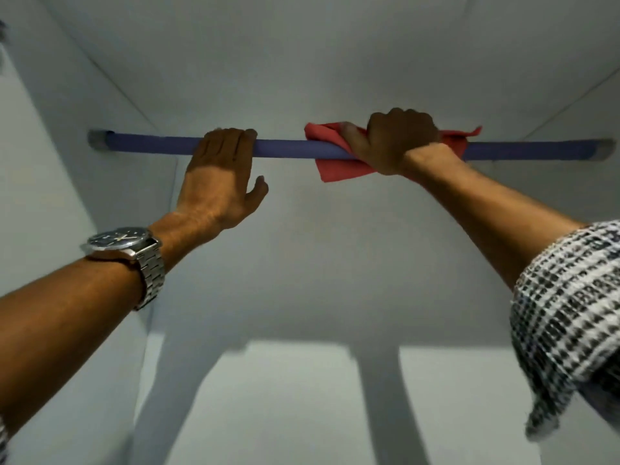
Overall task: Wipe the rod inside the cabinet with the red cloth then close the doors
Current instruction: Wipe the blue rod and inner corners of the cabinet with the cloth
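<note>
Across cabinet, blue rod — right fingers wrap red cloth round it, left fingers hooked over

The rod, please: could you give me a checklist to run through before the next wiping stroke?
1. The red cloth wraps the rod: ok.
2. The right hand grips the cloth onto the rod: ok.
3. The left hand steadies the rod, fingers over it: ok.
4. Leftward path free: not ok, the left hand sits there.
5. Dust left on the rod: cannot tell.
6. State of the doors: out of view, cannot tell.
</note>
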The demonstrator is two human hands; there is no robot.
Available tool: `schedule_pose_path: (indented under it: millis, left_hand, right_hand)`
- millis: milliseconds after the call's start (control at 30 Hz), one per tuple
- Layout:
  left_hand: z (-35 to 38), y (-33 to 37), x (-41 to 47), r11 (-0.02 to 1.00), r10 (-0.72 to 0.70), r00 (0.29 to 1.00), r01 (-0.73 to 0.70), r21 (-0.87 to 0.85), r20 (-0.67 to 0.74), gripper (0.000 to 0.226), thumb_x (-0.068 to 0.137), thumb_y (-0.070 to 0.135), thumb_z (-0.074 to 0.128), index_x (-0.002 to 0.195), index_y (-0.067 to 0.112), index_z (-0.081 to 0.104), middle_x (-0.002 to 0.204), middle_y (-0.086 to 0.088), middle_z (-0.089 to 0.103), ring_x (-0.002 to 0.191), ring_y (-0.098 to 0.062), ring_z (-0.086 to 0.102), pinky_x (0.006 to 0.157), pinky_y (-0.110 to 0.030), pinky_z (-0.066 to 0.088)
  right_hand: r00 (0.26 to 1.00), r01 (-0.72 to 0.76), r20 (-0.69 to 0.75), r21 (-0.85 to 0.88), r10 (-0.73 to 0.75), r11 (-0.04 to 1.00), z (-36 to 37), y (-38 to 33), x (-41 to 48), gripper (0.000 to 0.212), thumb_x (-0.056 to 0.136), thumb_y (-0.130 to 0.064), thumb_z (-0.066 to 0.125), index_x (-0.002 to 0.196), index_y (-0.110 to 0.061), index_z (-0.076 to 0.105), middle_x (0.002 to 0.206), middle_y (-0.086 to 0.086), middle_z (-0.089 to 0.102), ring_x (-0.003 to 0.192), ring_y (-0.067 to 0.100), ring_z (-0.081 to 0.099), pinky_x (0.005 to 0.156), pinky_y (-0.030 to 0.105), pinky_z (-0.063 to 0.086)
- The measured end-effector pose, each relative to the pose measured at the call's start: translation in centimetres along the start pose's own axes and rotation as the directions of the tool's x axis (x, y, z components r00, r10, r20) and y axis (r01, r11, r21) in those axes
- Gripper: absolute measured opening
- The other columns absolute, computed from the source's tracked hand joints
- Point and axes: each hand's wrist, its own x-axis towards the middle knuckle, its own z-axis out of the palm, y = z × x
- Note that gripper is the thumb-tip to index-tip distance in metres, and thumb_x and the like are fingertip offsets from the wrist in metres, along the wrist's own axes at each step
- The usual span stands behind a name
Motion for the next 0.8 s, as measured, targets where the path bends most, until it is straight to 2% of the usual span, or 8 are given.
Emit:
schedule_pose_path:
  millis: [200,333,433,500,567,667,733,800]
  left_hand:
    - [-0.7,-8.9,-2.1,0.988,-0.115,0.993,0.11,0.107,0.038,0.057,0.092,0.031,0.066,0.135,-0.001,0.048,0.123,-0.023,0.06,0.111,-0.041,0.056,0.107,-0.054,0.045]
    - [-0.7,-12.4,-3.1,0.978,-0.168,0.983,0.156,0.136,0.08,0.061,0.092,0.028,0.067,0.14,-0.003,0.045,0.133,-0.026,0.055,0.126,-0.044,0.05,0.116,-0.054,0.038]
    - [-0.4,-13.2,-3.4,0.981,-0.196,0.98,0.196,-0.005,0.037,0.069,0.093,0.022,0.07,0.148,-0.006,0.037,0.147,-0.029,0.046,0.143,-0.045,0.037,0.123,-0.053,0.031]
    - [-0.6,-13.5,-3.3,0.952,-0.269,0.963,0.266,-0.149,0.002,0.081,0.091,0.018,0.074,0.155,-0.001,0.027,0.156,-0.024,0.036,0.149,-0.04,0.03,0.125,-0.048,0.03]
    - [-0.9,-13.7,-3.0,0.913,-0.333,0.943,0.32,-0.253,-0.01,0.094,0.088,0.014,0.079,0.159,0.004,0.018,0.162,-0.02,0.028,0.151,-0.036,0.026,0.125,-0.046,0.03]
    - [-1.8,-13.8,-2.7,0.88,-0.375,0.927,0.361,-0.308,0.016,0.105,0.082,0.011,0.084,0.16,0.009,0.013,0.164,-0.016,0.024,0.153,-0.034,0.023,0.124,-0.047,0.031]
    - [-2.1,-13.6,-2.8,0.921,-0.307,0.951,0.306,-0.241,0.035,0.099,0.083,0.008,0.083,0.159,0.01,0.019,0.163,-0.015,0.029,0.152,-0.035,0.026,0.123,-0.05,0.035]
    - [-2.3,-13.4,-3.2,0.975,-0.186,0.981,0.191,-0.115,0.056,0.088,0.086,0.004,0.077,0.157,0.009,0.026,0.16,-0.015,0.034,0.15,-0.036,0.028,0.122,-0.051,0.035]
  right_hand:
    - [0.988,-0.061,-0.139,0.049,0.067,0.997,0.4,-7.9,1.9,0.076,0.096,-0.075,0.017,0.068,-0.014,0.053,0.054,0.002,0.047,0.046,0.018,0.04,0.064,0.034,0.037]
    - [0.972,-0.076,-0.217,0.087,0.094,0.993,0.3,-13.8,3.2,0.075,0.098,-0.071,0.018,0.055,-0.015,0.042,0.051,0.003,0.042,0.043,0.019,0.036,0.061,0.033,0.033]
    - [0.962,-0.051,-0.259,0.13,0.084,0.99,0.2,-19.3,4.5,0.073,0.1,-0.068,0.02,0.053,-0.016,0.04,0.049,0.002,0.038,0.043,0.017,0.033,0.062,0.033,0.032]
    - [0.961,-0.011,-0.271,0.148,0.051,0.989,-0.1,-22.9,5.3,0.072,0.1,-0.069,0.02,0.053,-0.018,0.038,0.048,-0.001,0.037,0.045,0.017,0.041,0.062,0.032,0.033]
    - [0.962,0.044,-0.272,0.168,0.003,0.985,-0.2,-25.7,5.5,0.068,0.101,-0.068,0.022,0.064,-0.017,0.047,0.054,-0.002,0.045,0.054,0.019,0.05,0.063,0.033,0.036]
    - [0.938,0.168,-0.326,0.117,-0.122,0.979,0.4,-27.3,4.5,0.058,0.104,-0.06,0.03,0.113,-0.009,0.058,0.095,0.009,0.065,0.081,0.028,0.061,0.08,0.041,0.046]
    - [0.911,0.282,-0.335,0.081,-0.24,0.956,0.7,-26.3,3.4,0.066,0.103,-0.058,0.035,0.14,-0.004,0.046,0.128,0.018,0.061,0.111,0.035,0.06,0.102,0.047,0.043]
    - [0.886,0.388,-0.294,0.053,-0.357,0.92,1.0,-24.4,2.1,0.082,0.098,-0.057,0.045,0.155,-0.002,0.026,0.154,0.024,0.038,0.139,0.04,0.04,0.12,0.05,0.028]
